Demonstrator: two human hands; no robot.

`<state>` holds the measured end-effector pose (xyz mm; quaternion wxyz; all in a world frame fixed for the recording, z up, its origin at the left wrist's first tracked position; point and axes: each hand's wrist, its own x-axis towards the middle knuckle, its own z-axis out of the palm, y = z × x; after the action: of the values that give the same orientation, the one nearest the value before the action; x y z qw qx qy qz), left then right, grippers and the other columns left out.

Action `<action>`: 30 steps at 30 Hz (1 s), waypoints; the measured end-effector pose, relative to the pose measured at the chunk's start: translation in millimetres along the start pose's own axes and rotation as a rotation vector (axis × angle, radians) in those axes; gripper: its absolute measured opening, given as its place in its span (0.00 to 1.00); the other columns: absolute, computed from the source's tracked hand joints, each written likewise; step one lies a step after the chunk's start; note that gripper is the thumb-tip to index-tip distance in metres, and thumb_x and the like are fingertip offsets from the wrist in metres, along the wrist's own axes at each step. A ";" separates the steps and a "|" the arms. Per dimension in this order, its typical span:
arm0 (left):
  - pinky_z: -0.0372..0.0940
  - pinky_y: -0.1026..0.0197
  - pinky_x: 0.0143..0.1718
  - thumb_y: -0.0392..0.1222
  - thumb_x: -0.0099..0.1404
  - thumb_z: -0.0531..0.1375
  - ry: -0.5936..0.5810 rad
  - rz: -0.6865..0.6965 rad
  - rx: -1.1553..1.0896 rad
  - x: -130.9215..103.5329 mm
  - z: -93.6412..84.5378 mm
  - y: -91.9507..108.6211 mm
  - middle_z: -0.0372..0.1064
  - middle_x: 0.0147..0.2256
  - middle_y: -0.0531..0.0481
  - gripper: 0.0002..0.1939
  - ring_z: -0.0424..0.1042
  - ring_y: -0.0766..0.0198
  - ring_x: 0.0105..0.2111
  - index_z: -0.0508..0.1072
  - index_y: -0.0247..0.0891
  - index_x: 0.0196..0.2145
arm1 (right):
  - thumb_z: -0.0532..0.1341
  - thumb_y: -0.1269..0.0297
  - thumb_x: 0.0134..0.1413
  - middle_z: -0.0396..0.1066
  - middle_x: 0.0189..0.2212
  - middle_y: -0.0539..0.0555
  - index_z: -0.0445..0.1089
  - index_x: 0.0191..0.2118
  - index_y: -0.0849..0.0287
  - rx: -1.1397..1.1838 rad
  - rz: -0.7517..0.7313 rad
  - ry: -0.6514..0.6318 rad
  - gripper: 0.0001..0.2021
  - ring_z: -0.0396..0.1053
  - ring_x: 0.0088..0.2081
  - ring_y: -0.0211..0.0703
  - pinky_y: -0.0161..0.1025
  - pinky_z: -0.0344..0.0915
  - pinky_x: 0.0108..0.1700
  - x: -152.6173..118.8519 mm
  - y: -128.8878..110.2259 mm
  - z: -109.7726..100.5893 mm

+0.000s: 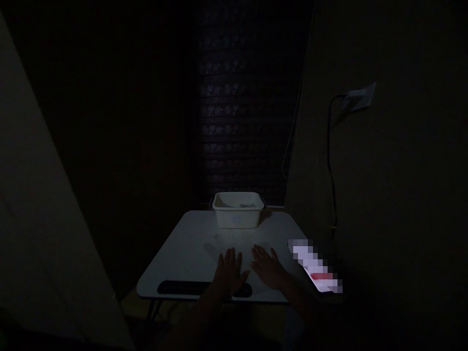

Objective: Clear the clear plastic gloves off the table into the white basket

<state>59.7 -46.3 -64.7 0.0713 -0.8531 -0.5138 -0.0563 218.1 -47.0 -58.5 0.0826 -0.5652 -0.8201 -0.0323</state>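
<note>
Both my hands are over the near part of a small white folding table [175, 253] in a dim room. My left hand [230, 273] has its fingers spread, palm down, and holds nothing. Beside it, my right hand [267, 268] is also palm down with fingers apart and nothing in it. Whether the palms touch the tabletop I cannot tell. Beyond the hands, at the table's far edge, stands a white plastic tub [237, 218] with dark handles at its sides. Its contents are too dark to make out.
A dark slot [183, 287] runs along the table's near edge, partly behind my left arm. At the right edge glows a blurred, lit screen [316, 268]. A plug [354, 95] with a black cable [329, 156] is on the right wall. Dark blinds [234, 112] hang behind.
</note>
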 end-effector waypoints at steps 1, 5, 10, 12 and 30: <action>0.37 0.48 0.45 0.55 0.55 0.33 0.004 0.010 -0.005 -0.4 -0.3 1.0 0.41 0.51 0.38 0.30 0.38 0.53 0.50 0.45 0.34 0.50 | 0.31 0.55 0.49 0.40 0.52 0.55 0.42 0.51 0.60 -0.001 0.008 -0.003 0.25 0.36 0.52 0.40 0.50 0.31 0.48 -0.9 0.2 0.8; 0.38 0.49 0.45 0.54 0.55 0.33 -0.011 -0.012 -0.012 -0.1 -2.8 2.1 0.41 0.51 0.39 0.30 0.37 0.54 0.50 0.45 0.33 0.50 | 0.31 0.54 0.49 0.40 0.52 0.56 0.42 0.51 0.61 -0.010 0.051 -0.007 0.26 0.36 0.52 0.41 0.51 0.32 0.48 -3.6 2.1 1.8; 0.39 0.47 0.45 0.51 0.56 0.34 -0.046 -0.150 0.022 2.2 -6.1 -11.8 0.43 0.50 0.39 0.28 0.38 0.53 0.50 0.49 0.30 0.49 | 0.32 0.54 0.49 0.42 0.51 0.56 0.43 0.51 0.59 -0.017 0.076 -0.002 0.25 0.37 0.52 0.42 0.52 0.32 0.47 -5.0 3.2 1.6; 0.38 0.46 0.44 0.50 0.56 0.35 -0.030 -0.220 0.056 1.8 -7.8 -22.1 0.43 0.50 0.38 0.28 0.39 0.52 0.50 0.49 0.28 0.49 | 0.33 0.54 0.49 0.42 0.51 0.57 0.44 0.51 0.59 -0.027 0.077 0.007 0.25 0.37 0.52 0.43 0.52 0.32 0.47 -5.5 2.8 1.4; 0.40 0.49 0.46 0.48 0.57 0.36 0.021 -0.069 0.024 -3.3 -19.5 -1.9 0.42 0.51 0.40 0.25 0.38 0.54 0.50 0.48 0.31 0.49 | 0.32 0.55 0.49 0.46 0.50 0.59 0.47 0.50 0.63 -0.041 0.139 0.041 0.26 0.39 0.51 0.45 0.52 0.30 0.47 -8.5 -5.0 -0.7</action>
<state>56.1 -51.8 -46.0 0.0852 -0.8334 -0.5426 -0.0614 216.5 -56.7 -59.1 0.0899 -0.6216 -0.7762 -0.0548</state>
